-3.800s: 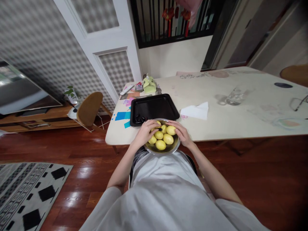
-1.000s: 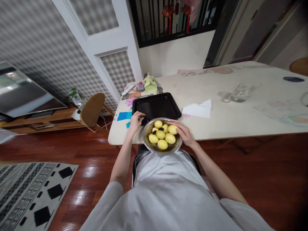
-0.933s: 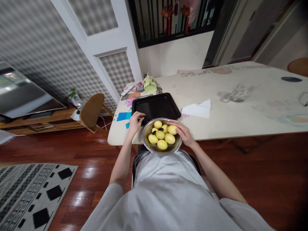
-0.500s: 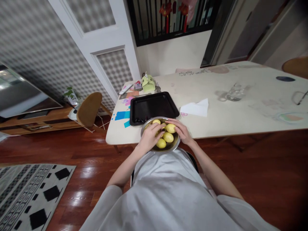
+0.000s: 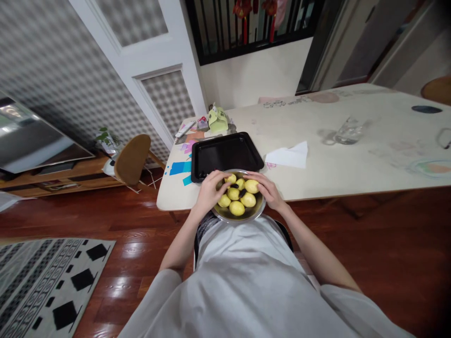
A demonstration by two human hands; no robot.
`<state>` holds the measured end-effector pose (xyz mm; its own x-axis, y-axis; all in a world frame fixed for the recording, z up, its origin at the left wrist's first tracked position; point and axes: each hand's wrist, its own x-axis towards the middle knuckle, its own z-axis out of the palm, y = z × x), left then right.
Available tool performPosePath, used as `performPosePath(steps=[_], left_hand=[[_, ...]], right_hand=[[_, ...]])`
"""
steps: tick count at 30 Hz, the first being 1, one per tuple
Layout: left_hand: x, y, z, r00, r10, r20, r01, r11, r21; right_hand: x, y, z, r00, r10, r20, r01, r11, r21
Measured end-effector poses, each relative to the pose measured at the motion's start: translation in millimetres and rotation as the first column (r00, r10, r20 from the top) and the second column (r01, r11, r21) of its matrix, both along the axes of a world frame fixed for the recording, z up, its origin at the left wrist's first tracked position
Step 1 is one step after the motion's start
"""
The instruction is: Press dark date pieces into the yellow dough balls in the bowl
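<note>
A metal bowl (image 5: 259, 206) sits at the table's front edge, against my body. Inside it are several yellow oval fruits, which look like lemons (image 5: 237, 208), with small dark pieces (image 5: 242, 193) lying among them. My left hand (image 5: 210, 191) is at the bowl's left side, its curled fingers and thumb around a lemon near the far rim. With its fingers bent over the right rim, my right hand (image 5: 268, 191) steadies the bowl and touches the lemon beside it. Just beyond the bowl lies a black baking tray (image 5: 225, 155).
On the white table (image 5: 317, 178) lie a white sheet of paper (image 5: 288, 155), a clear glass (image 5: 348, 131) on its side, a green packet (image 5: 217, 119) and a white remote (image 5: 185, 129). A wooden chair (image 5: 132, 159) stands off to the left.
My left hand has drawn back from the bowl's middle to its left side, uncovering more lemons and dark pieces. My right hand stays at the right rim.
</note>
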<state>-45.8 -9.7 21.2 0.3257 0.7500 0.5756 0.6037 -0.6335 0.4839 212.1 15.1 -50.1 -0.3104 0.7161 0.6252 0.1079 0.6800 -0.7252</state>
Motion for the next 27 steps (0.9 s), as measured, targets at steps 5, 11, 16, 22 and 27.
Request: performPosePath(steps=[5, 11, 16, 22, 27], left_hand=[[-36, 36, -19.5, 0.975, 0.223, -0.021, -0.223, 0.974, -0.039], [-53, 54, -45.2, 0.945, 0.232, -0.229, -0.279, 0.939, -0.2], [-54, 52, -43.0, 0.931, 0.199, -0.306, -0.27, 0.94, -0.21], [-53, 49, -41.9, 0.901, 0.188, -0.391, -0.258, 0.957, -0.133], [-56, 52, -42.3, 0.867, 0.238, -0.437, -0.284, 0.958, -0.041]], right_hand=[[0, 1, -1.9, 1.0, -0.013, -0.002, 0.013, 1.0, -0.011], [0, 1, -1.5, 1.0, -0.007, -0.001, 0.007, 1.0, -0.006], [1, 0, -0.2, 1.0, -0.004, 0.004, 0.004, 1.0, -0.013], [1, 0, 0.4, 1.0, -0.006, 0.004, 0.006, 1.0, -0.019], [1, 0, 0.5, 1.0, -0.006, 0.001, 0.006, 1.0, -0.015]])
